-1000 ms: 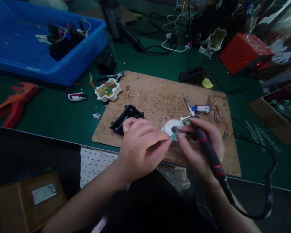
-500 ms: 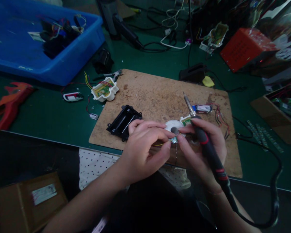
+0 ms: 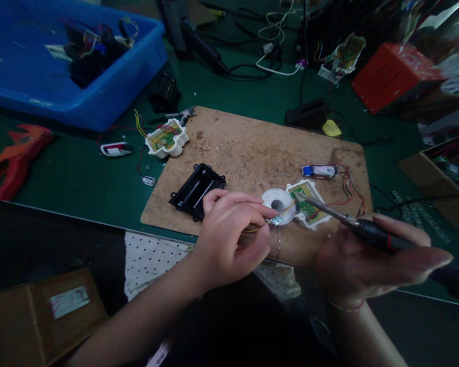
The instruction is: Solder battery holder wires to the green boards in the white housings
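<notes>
My left hand pinches a yellow wire that runs to a tiny circuit board, held over the edge of a white solder spool. My right hand is closed round the dark handle of a soldering iron, whose metal shaft points left over a green circuit board in a white housing. Whether the tip touches that board I cannot tell. A strand of solder wire hangs below the spool. Left of my fingers lies a black plastic case.
Under the work is a brown board. A wired battery pack lies at its right, a second white housing at its left. A blue bin, red-orange pliers, an iron stand and a red box surround it.
My right hand has moved right, away from the small board, and the soldering iron has swung from pointing up to pointing left. My left hand has stayed almost still.
</notes>
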Motion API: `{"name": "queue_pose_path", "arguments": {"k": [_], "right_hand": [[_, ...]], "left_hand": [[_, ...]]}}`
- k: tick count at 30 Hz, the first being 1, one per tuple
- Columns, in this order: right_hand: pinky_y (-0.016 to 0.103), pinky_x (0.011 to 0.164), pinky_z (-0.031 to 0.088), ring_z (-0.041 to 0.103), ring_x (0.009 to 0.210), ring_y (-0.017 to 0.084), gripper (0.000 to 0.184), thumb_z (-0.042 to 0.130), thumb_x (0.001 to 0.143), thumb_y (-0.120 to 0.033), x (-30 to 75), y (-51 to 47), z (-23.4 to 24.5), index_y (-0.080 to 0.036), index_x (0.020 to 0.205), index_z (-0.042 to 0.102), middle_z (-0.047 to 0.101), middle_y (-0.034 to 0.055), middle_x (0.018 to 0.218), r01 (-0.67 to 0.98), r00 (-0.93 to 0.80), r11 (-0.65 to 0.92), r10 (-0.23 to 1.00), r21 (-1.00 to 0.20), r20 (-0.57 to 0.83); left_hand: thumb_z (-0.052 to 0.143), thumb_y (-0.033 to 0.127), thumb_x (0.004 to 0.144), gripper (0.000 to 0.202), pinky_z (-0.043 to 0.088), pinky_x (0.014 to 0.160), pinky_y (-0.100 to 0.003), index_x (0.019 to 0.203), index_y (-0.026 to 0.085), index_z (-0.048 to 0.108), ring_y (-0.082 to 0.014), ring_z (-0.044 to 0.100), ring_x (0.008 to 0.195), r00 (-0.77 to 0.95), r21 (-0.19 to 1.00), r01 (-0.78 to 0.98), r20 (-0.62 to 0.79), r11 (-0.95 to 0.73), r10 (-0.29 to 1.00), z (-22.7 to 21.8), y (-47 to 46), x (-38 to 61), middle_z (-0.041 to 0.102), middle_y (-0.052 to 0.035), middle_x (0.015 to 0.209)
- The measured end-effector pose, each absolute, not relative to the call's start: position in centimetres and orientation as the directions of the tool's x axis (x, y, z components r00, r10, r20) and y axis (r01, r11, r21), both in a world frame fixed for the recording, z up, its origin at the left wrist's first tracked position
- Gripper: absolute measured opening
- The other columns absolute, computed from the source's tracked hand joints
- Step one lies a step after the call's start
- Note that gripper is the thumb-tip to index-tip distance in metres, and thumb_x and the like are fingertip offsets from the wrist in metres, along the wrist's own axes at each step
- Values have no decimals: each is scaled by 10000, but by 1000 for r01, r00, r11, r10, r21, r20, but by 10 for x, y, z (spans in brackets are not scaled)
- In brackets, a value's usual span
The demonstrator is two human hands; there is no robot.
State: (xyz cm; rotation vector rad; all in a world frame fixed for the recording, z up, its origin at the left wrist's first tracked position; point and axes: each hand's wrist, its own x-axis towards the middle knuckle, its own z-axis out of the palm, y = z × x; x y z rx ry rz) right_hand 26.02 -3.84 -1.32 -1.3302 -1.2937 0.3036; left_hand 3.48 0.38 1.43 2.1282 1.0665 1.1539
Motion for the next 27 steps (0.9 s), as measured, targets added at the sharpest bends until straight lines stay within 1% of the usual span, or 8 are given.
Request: {"name": "queue_pose_path", "arguments": {"k": [2,4,5,8,10,14,19,27], "right_hand": [[385,506,524,702,690,251,380,573,949,-593,257,-37,-9,-307,1189,645,653,32,856,481,349,321,783,-816,514],[361,470,484,669,653,234,333,597,929,-586,250,-35,-5,-295,1072,671,614,23,803,483,365,347,755,-804,545],[345,451,455,636,617,214,301,590,935,-570,244,-33,-3,-290,1008,673,580,14,764,484,389,374,718,-791,577],[296,401,326,454,485,135,280,556,962,-476,228,-27,1,-259,803,631,416,-19,650,486,530,488,495,-725,688],[298,390,280,383,457,116,291,567,955,-421,221,-25,3,-240,727,591,345,-30,619,472,589,531,405,-704,700],[306,407,296,412,471,123,267,613,928,-381,218,-24,5,-232,710,573,367,-36,584,455,576,520,447,-723,684],[297,413,261,402,460,116,265,622,916,-367,218,-23,6,-233,694,566,356,-40,575,470,585,505,436,-724,684],[285,402,282,420,463,113,250,637,896,-348,218,-23,8,-229,688,566,387,-40,569,451,571,501,475,-739,670]], "left_hand": [[652,188,899,68,423,1047,-507,855,240,646,-239,735,1056,335,711,408,467,-573,818,14,4,35,837,14,1016],[644,187,899,76,426,1042,-509,843,239,647,-241,739,1042,331,710,411,469,-572,819,15,3,36,838,9,1009],[643,184,898,79,429,1036,-507,840,238,646,-239,740,1034,326,710,410,473,-573,819,15,3,36,838,10,1004],[654,175,896,72,427,1029,-499,863,239,657,-227,738,1032,320,709,407,479,-576,817,15,3,36,835,20,1002],[654,173,901,71,423,1034,-495,878,239,662,-221,735,1039,324,710,407,476,-575,817,16,3,36,833,23,1005],[643,183,914,80,425,1040,-493,852,235,649,-221,732,1045,324,713,403,474,-573,819,15,2,36,833,15,1009],[655,198,916,72,424,1045,-494,854,236,651,-216,728,1045,330,716,397,473,-574,817,14,1,35,830,23,1016],[654,184,908,62,414,1042,-491,870,231,658,-222,726,1039,334,718,387,476,-579,814,14,3,34,831,13,1012]]}}
